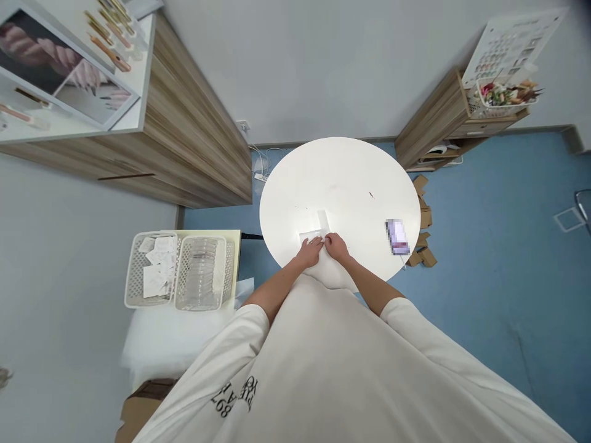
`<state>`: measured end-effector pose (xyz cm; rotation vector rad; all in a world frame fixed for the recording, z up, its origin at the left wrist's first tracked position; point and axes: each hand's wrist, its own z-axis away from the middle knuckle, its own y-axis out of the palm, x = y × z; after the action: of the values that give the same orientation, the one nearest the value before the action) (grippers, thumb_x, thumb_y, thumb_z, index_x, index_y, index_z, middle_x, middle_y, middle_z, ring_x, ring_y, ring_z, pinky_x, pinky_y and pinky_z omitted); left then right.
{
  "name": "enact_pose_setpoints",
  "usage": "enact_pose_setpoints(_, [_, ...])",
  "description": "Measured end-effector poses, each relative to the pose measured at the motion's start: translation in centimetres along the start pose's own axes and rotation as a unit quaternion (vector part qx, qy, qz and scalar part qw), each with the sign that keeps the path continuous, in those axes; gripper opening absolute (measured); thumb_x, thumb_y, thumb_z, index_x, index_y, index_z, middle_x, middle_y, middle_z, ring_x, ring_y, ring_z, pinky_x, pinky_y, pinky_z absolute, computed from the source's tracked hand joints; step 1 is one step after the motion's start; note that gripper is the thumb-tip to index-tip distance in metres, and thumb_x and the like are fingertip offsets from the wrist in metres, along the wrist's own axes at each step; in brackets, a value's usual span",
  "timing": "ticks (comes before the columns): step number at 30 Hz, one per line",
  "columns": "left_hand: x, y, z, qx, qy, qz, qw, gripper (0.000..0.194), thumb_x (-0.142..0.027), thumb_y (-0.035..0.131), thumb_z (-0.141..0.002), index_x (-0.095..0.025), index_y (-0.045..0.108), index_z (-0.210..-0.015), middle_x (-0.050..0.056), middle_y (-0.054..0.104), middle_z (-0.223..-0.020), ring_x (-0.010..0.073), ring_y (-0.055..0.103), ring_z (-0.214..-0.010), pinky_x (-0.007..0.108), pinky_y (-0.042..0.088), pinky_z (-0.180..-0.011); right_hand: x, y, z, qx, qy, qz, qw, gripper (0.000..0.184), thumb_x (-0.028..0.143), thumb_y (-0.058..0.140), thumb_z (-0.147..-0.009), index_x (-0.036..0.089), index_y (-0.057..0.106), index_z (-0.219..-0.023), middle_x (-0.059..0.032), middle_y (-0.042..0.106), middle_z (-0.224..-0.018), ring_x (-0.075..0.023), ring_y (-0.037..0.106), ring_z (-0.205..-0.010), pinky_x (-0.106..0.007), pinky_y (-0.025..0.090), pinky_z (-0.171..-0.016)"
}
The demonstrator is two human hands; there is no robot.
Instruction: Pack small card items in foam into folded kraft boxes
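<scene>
While the left hand (311, 251) is resting flat on a thin white piece (308, 235), the right hand (337, 247) is resting just beside it.

The piece is lying on the near part of the round white table (351, 166), probably because both forearms are reaching that spot comfortably. The left fingers are lying extended rather than gripping, seemingly to keep the piece from sliding; the right fingers are forming a narrow bunch, though I cannot tell whether they are pinching its edge. Near the table's right rim, a purple item (397, 236) is lying well apart from the hands, apparently leaving them working room. Left of the table, a white basket (130, 289) is holding papers (159, 264) and a second basket (228, 271) clear plastic pieces (202, 271), perhaps keeping them sorted.
</scene>
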<state>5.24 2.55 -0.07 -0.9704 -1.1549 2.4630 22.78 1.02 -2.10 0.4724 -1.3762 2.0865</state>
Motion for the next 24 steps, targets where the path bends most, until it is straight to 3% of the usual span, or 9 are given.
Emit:
enact_pose_setpoints(6, [0.2, 0.9, 1.6, -0.101, -0.047, 0.060, 0.992, 0.056, -0.008, 0.042, -0.090, -0.019, 0.049, -0.144, 0.012, 0.039, -0.160, 0.0261, 0.032, -0.151, 0.050, 0.023, -0.123, 1.4, -0.8, 0.3, 0.050, -0.024, 0.122, 0.991, 0.053, 0.017, 0.041, -0.099, 0.018, 0.039, -0.152, -0.0131, 0.059, -0.129, -0.0236, 0.059, -0.111, -0.031, 0.046, -0.092])
enact_pose_setpoints(9, [0.5, 1.1, 2.1, -0.161, -0.148, 0.109, 0.970, 0.054, -0.012, 0.048, -0.089, -0.019, 0.050, -0.142, 0.014, 0.038, -0.160, 0.0304, 0.034, -0.148, 0.048, 0.032, -0.119, 2.2, -0.8, 0.3, 0.073, -0.017, 0.180, 0.981, 0.057, 0.019, 0.042, -0.100, 0.020, 0.035, -0.156, -0.0137, 0.056, -0.129, -0.0244, 0.060, -0.108, -0.031, 0.046, -0.089])
enact_pose_setpoints(13, [1.3, 1.1, 1.7, -0.191, -0.329, 0.238, 0.894, 0.056, -0.022, 0.057, -0.088, -0.019, 0.043, -0.142, 0.018, 0.045, -0.150, 0.0342, 0.050, -0.134, 0.046, 0.047, -0.104, 2.9, -0.9, 0.0, 0.089, 0.002, 0.211, 0.974, 0.055, 0.020, 0.043, -0.101, 0.023, 0.035, -0.156, -0.0133, 0.054, -0.128, -0.0243, 0.061, -0.105, -0.032, 0.045, -0.087])
enact_pose_setpoints(16, [2.0, 1.1, 0.7, -0.189, -0.408, 0.339, 0.826, 0.057, -0.028, 0.062, -0.086, -0.021, 0.041, -0.138, 0.018, 0.049, -0.143, 0.0316, 0.060, -0.121, 0.041, 0.053, -0.092, 3.1, -1.0, -0.4, 0.098, 0.009, 0.214, 0.972, 0.054, 0.020, 0.046, -0.100, 0.026, 0.038, -0.153, -0.0133, 0.055, -0.126, -0.0256, 0.062, -0.104, -0.033, 0.044, -0.088])
enact_pose_setpoints(19, [2.7, 1.2, -0.5, -0.179, -0.431, 0.393, 0.792, 0.059, -0.032, 0.064, -0.085, -0.018, 0.038, -0.137, 0.021, 0.052, -0.139, 0.0298, 0.065, -0.111, 0.038, 0.055, -0.080, 3.1, -1.0, -0.6, 0.095, 0.011, 0.211, 0.973, 0.054, 0.020, 0.047, -0.099, 0.026, 0.040, -0.151, -0.0139, 0.056, -0.124, -0.0272, 0.061, -0.105, -0.035, 0.044, -0.087])
enact_pose_setpoints(24, [3.6, 1.1, -1.5, -0.171, -0.396, 0.414, 0.802, 0.051, -0.037, 0.066, -0.085, -0.021, 0.043, -0.129, 0.012, 0.067, -0.113, 0.0272, 0.069, -0.100, 0.036, 0.054, -0.073, 2.9, -0.9, -0.9, 0.100, 0.015, 0.204, 0.974, 0.053, 0.019, 0.048, -0.098, 0.026, 0.041, -0.150, -0.0140, 0.056, -0.121, -0.0278, 0.061, -0.102, -0.036, 0.045, -0.085])
